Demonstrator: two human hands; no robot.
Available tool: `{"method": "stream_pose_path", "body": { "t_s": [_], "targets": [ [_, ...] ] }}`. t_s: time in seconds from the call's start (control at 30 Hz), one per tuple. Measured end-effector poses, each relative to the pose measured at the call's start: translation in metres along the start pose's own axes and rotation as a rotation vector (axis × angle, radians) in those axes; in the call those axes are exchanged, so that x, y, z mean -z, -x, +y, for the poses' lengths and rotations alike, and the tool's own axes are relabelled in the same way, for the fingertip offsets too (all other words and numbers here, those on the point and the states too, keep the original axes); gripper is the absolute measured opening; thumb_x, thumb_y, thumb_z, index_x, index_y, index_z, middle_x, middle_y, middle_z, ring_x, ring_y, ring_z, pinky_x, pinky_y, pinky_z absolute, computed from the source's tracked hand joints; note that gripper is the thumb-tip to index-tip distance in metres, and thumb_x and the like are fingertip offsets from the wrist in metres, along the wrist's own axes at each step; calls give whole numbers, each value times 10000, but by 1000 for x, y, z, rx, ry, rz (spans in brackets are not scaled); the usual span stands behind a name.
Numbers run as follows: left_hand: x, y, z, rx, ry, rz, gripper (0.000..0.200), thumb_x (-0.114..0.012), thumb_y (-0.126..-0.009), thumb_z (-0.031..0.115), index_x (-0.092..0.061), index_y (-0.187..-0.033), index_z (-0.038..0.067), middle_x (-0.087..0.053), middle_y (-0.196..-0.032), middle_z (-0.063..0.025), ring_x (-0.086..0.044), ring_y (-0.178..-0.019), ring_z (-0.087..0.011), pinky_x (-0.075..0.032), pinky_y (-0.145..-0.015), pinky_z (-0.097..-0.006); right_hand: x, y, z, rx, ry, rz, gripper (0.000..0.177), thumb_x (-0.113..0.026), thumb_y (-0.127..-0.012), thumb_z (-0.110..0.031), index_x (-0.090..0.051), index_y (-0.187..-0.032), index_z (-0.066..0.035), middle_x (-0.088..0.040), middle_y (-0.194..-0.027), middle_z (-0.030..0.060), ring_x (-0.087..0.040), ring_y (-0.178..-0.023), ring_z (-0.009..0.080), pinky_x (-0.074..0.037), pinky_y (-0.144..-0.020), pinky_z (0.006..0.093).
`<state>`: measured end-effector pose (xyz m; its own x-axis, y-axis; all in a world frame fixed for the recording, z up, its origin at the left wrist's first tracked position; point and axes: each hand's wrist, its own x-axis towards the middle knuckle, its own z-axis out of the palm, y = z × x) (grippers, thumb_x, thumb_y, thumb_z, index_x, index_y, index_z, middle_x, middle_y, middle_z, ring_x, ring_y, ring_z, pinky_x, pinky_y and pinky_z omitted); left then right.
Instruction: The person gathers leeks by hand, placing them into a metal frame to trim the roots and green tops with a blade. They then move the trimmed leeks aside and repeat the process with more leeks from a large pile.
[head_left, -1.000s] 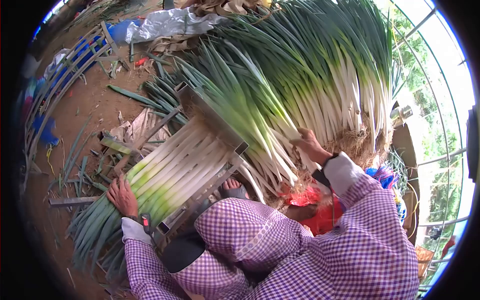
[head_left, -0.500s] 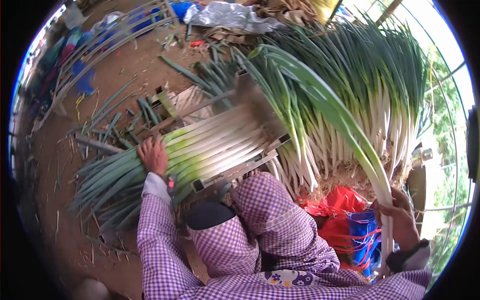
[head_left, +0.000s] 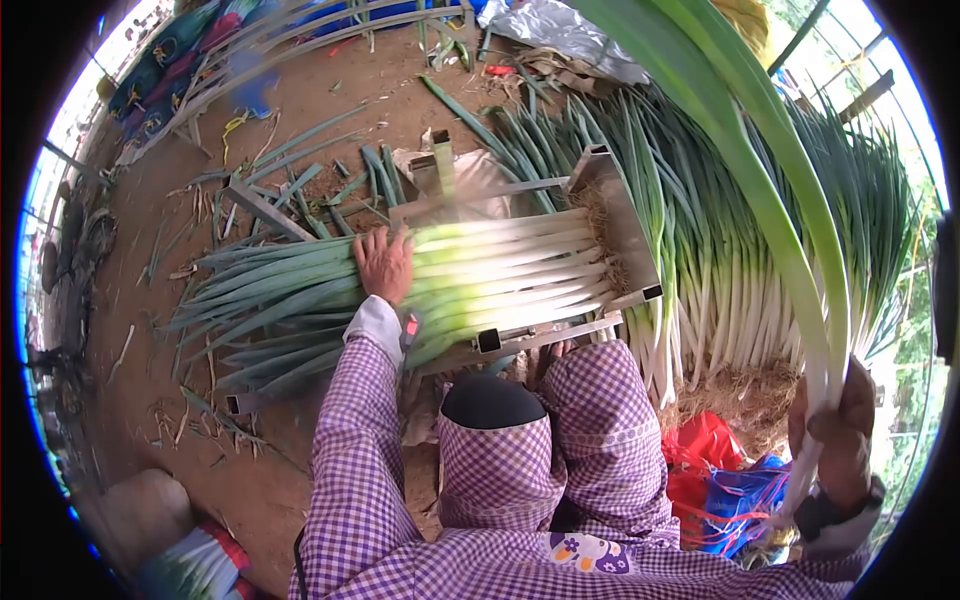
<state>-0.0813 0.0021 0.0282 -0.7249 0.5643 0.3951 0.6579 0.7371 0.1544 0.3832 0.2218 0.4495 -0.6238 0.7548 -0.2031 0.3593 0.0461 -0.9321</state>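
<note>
A row of leeks [head_left: 505, 250] lies in a low metal frame [head_left: 632, 235], white root ends against its right end plate, green leaves [head_left: 265, 285] sticking out left. My left hand [head_left: 385, 265] rests on this row where white turns to green, fingers laid flat and slightly apart. At the right, my right hand [head_left: 840, 420] is closed around the lower white part of leek stalks [head_left: 790, 230], whose long leaves rise past the top edge. Whether it is one leek or two is hard to tell. Both knees, in checked cloth, are below the frame.
A big pile of leeks [head_left: 780, 270] stands at the right, roots towards me. Red plastic [head_left: 700, 445] and a blue bag with strings [head_left: 740, 505] lie beside my knee. Cut leaves litter the dirt floor [head_left: 290, 400]. A silver sheet [head_left: 565, 35] is at the back.
The view has turned, so the frame sits further right and more level. My right hand has brought the held leek stalks closer and more upright. My left hand remains on the row.
</note>
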Motion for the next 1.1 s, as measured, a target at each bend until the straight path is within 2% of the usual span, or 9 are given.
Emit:
{"method": "stream_pose_path", "body": {
  "t_s": [0.17,0.37,0.43,0.5,0.6,0.7,0.83,1.0,1.1],
  "targets": [
    [2,1,2,15,19,18,367,-631,-959,335,-694,-1264,141,-615,-1232,-111,-520,-1227,-306,-279,-1145,-526,-81,-102,-22,105,-7,-411,583,-790,-796,-113,-569,-1303,72,-688,-833,113,-656,-593,147,-516,-509,270],
    [10,-3,8,43,41,-6,347,-628,-960,320,-700,-1231,115,-615,-1228,-124,-516,-1237,-305,-277,-1147,-532,-221,-240,17,601,-68,-982,397,-664,-926,54,-602,-1319,45,-708,-969,106,-680,-761,134,-585,-629,267],
    [12,-3,9,58,42,-10,344,-625,-963,323,-704,-1226,116,-616,-1225,-130,-514,-1242,-306,-264,-1160,-537,-262,-271,46,437,-2,-1066,439,-677,-930,46,-604,-1361,3,-713,-1032,89,-686,-839,138,-606,-729,284],
    [9,-2,9,62,1,-45,336,-605,-978,336,-718,-1207,118,-626,-1263,-152,-497,-1282,-322,-242,-1173,-560,-305,-306,102,257,-259,-1162,512,-716,-889,57,-604,-1382,-23,-717,-1050,70,-679,-866,129,-592,-771,295],
    [7,0,9,77,-63,-131,333,-586,-992,345,-729,-1181,112,-627,-1309,-169,-477,-1317,-358,-235,-1179,-564,-338,-337,141,459,254,-1085,508,-738,-840,64,-645,-1332,-14,-730,-987,53,-671,-850,115,-560,-735,303],
    [3,4,7,117,61,-151,343,-588,-991,352,-725,-1188,106,-627,-1286,-168,-486,-1296,-370,-233,-1189,-551,-345,-367,173,471,391,-1031,486,-700,-839,20,-651,-1321,-19,-735,-937,60,-670,-746,121,-560,-667,311],
    [1,1,8,39,-10,-45,286,-596,-961,323,-727,-1133,136,-626,-1187,-156,-523,-1234,-355,-268,-1173,-571,-344,-390,179,339,365,-1098,380,-744,-866,-82,-688,-1238,-35,-736,-931,44,-665,-798,106,-554,-670,297],
    [9,-6,12,38,-8,-42,303,-661,-905,275,-715,-1168,135,-620,-1192,-131,-524,-1233,-340,-285,-1172,-532,-352,-426,210,565,507,-972,448,-761,-789,-163,-707,-1226,-77,-745,-1068,159,-717,-945,316,-549,-855,396],
    [18,-8,16,59,7,-105,368,-625,-956,321,-698,-1265,136,-609,-1306,-114,-500,-1286,-326,-268,-1175,-508,-350,-432,225,621,576,-861,476,-776,-764,-198,-717,-1229,-114,-746,-1077,163,-709,-999,332,-542,-884,411]
  ]
}}
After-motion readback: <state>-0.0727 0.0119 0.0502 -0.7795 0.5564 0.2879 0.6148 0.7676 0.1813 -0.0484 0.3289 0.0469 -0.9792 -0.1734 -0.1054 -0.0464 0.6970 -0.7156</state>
